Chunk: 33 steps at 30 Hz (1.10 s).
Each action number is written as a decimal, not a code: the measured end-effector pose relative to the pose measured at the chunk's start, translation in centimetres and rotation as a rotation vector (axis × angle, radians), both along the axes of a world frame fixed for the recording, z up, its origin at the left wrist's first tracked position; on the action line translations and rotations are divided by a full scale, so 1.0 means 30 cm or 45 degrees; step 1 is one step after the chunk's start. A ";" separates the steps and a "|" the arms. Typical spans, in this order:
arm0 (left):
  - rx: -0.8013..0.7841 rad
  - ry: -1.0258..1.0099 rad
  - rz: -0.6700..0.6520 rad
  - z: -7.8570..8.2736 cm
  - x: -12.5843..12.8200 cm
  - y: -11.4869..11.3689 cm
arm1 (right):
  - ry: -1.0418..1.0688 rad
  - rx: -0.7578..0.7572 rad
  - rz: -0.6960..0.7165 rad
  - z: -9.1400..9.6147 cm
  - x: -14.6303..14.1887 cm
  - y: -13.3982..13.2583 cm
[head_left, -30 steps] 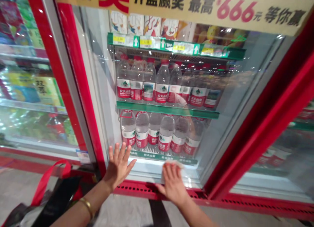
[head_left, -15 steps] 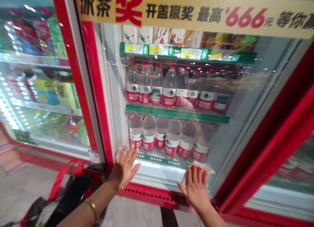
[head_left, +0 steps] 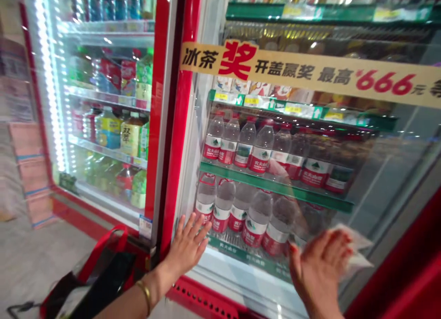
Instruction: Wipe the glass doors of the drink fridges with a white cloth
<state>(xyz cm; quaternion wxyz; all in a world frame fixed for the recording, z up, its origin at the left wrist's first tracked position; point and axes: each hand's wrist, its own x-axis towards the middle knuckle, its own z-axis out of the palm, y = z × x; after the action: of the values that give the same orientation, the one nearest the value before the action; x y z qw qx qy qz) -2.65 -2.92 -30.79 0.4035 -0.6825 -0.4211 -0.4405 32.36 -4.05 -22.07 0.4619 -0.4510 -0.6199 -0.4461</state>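
Note:
My left hand (head_left: 189, 245) lies with fingers spread against the lower left part of the glass door (head_left: 365, 172) of a red-framed drinks cooler. Nothing is in it, and a gold bangle (head_left: 144, 297) circles the wrist. At the lower right of the same door, my right hand (head_left: 319, 270) holds a thin white wipe (head_left: 358, 247) at the glass; its edges stick out past the fingers. The right hand is slightly blurred. Behind the glass stand water bottles (head_left: 257, 218) with red and white labels, on two shelves.
A yellow banner (head_left: 292, 71) with printed characters crosses the door. To the left stands another lit cooler (head_left: 160, 103) with bottled drinks. A black and red bag (head_left: 99, 282) is at the lower left, and stacked pink boxes (head_left: 31, 172) stand at the far left.
The view has turned left, so the cooler sits further right and lower. My right hand with the wipe has moved right across the glass and tilted. My left hand stays near the door's lower left.

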 end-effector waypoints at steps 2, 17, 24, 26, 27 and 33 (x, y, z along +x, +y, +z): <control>0.004 0.021 0.017 0.009 -0.006 -0.013 | 0.080 -0.014 0.017 0.095 -0.114 0.016; -0.035 -0.040 -0.073 0.063 -0.055 -0.094 | -0.064 0.071 0.075 0.542 -0.255 0.065; -0.024 -0.184 -0.018 0.043 -0.061 -0.088 | -1.220 0.006 0.528 0.349 -0.381 0.022; -0.021 -0.179 -0.016 0.041 -0.060 -0.090 | -1.027 0.033 0.378 0.578 -0.393 0.064; -0.015 -0.195 -0.016 0.044 -0.056 -0.091 | -0.803 0.071 0.303 0.706 -0.415 0.088; -0.009 -0.393 -0.102 0.071 -0.018 -0.096 | -0.344 -0.056 0.419 0.691 -0.668 0.144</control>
<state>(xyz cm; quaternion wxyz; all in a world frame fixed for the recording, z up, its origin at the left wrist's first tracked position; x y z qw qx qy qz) -3.19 -5.79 -28.65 0.3137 -0.6244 -0.4521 -0.5544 12.33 0.28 -1.36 0.4312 -0.2899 -0.7510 -0.4074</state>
